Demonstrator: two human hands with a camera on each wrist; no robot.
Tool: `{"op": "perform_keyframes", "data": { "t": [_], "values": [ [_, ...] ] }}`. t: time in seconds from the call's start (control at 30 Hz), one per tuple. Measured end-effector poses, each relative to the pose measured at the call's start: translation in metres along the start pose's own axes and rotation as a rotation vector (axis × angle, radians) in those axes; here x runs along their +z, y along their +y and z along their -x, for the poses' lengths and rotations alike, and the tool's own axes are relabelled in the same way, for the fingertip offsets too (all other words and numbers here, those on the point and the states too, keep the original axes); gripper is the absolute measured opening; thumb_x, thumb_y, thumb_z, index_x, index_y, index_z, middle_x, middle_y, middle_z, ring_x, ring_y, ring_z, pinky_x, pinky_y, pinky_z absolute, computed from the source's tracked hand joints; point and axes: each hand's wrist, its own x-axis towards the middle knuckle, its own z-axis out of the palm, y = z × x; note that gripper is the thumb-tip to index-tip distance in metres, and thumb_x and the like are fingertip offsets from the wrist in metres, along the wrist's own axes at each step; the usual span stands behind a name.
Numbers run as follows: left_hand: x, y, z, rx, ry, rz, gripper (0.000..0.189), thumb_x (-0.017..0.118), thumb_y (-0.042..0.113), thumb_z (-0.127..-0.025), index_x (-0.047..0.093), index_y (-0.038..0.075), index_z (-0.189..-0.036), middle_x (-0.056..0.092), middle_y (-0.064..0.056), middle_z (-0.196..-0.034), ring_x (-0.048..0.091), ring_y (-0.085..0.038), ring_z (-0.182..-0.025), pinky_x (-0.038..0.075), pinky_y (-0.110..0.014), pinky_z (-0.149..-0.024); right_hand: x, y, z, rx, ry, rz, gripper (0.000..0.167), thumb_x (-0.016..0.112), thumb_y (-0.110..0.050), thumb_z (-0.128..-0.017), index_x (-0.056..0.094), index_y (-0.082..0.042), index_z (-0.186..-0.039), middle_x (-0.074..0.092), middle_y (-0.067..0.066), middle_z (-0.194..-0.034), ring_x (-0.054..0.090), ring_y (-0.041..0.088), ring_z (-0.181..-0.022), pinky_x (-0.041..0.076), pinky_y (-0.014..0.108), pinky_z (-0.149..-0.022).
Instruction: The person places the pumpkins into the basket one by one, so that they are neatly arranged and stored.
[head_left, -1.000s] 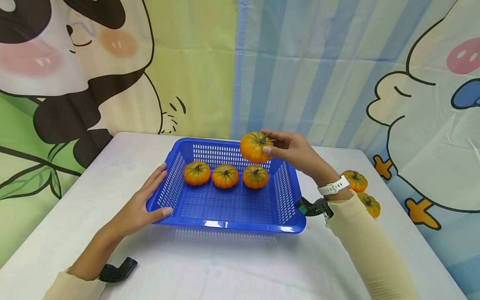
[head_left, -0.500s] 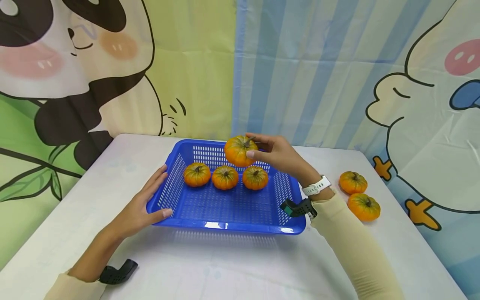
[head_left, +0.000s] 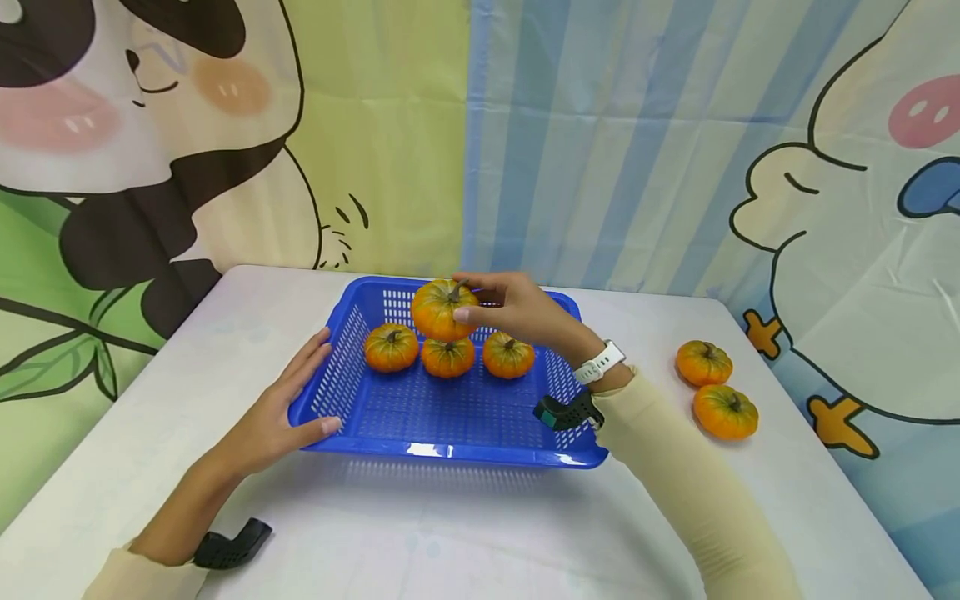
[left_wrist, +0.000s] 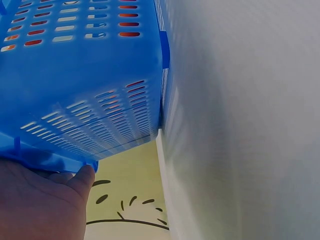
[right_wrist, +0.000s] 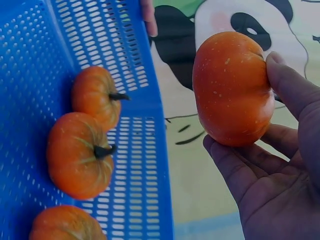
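Observation:
Between thumb and fingers, my right hand [head_left: 517, 312] grips a small orange-and-green pumpkin [head_left: 433, 312] above the back part of a blue plastic basket [head_left: 480, 452]. Three similar pumpkins sit in a row inside: a left one [head_left: 392, 347], a middle one [head_left: 447, 358] partly covered by the held one, and a right one [head_left: 508, 356]. The right wrist view shows the smooth underside of the held pumpkin [right_wrist: 232, 90], the thumb on one side and fingers on the other. My left hand [head_left: 273, 425] rests with fairly straight fingers along the basket's left rim, thumb at the front corner.
Two more pumpkins lie on the white table to the right, a rear one [head_left: 704, 362] and a front one [head_left: 726, 412]. A cartoon-printed curtain [head_left: 600, 150] hangs behind the table. The basket's slotted side wall [left_wrist: 100, 115] fills much of the left wrist view.
My right hand has carried the pumpkin leftward over the basket, from above the right pumpkin to above the middle one. The left hand and basket have stayed in place.

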Motion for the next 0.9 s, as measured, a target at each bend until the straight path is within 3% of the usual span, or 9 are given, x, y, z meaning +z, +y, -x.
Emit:
{"op": "perform_keyframes", "data": {
  "t": [0.33,0.53,0.67,0.9],
  "values": [
    [0.0,-0.002,-0.001,0.003,0.001,-0.017,0.092,0.072,0.022,-0.082,0.018,0.014,-0.157,0.004,0.005,-0.163,0.008,-0.034,-0.147,0.024,-0.073,-0.1,0.013,-0.007,-0.015,-0.029,-0.049,0.019,0.055,0.069,-0.024,-0.092,0.051,-0.007,-0.141,0.059,0.007,-0.133,0.059,0.018,-0.117,0.048,0.028,-0.095],
    [-0.001,-0.002,0.0,0.006,0.003,-0.018,0.093,0.072,0.022,-0.081,0.019,0.013,-0.157,0.005,0.004,-0.163,0.008,-0.034,-0.147,0.023,-0.074,-0.1,0.025,-0.01,-0.021,-0.032,-0.11,0.012,0.056,0.069,-0.027,-0.092,0.051,-0.01,-0.142,0.061,0.005,-0.128,0.062,0.013,-0.107,0.051,0.026,-0.091],
    [-0.001,-0.002,0.0,0.006,0.002,-0.016,0.093,0.072,0.022,-0.081,0.019,0.013,-0.156,0.005,0.004,-0.163,0.008,-0.033,-0.147,0.022,-0.074,-0.1,0.034,-0.011,-0.023,-0.016,-0.147,0.056,0.058,0.07,-0.031,-0.091,0.051,-0.012,-0.142,0.064,0.002,-0.122,0.063,0.01,-0.101,0.051,0.024,-0.089],
    [0.0,-0.002,0.0,0.008,0.003,-0.009,0.092,0.072,0.022,-0.081,0.019,0.013,-0.156,0.005,0.005,-0.163,0.009,-0.034,-0.146,0.026,-0.072,-0.1,0.052,-0.012,-0.031,-0.031,-0.204,0.135,0.059,0.07,-0.031,-0.09,0.052,-0.009,-0.142,0.062,0.003,-0.127,0.06,0.011,-0.105,0.048,0.02,-0.091]
  ]
}}
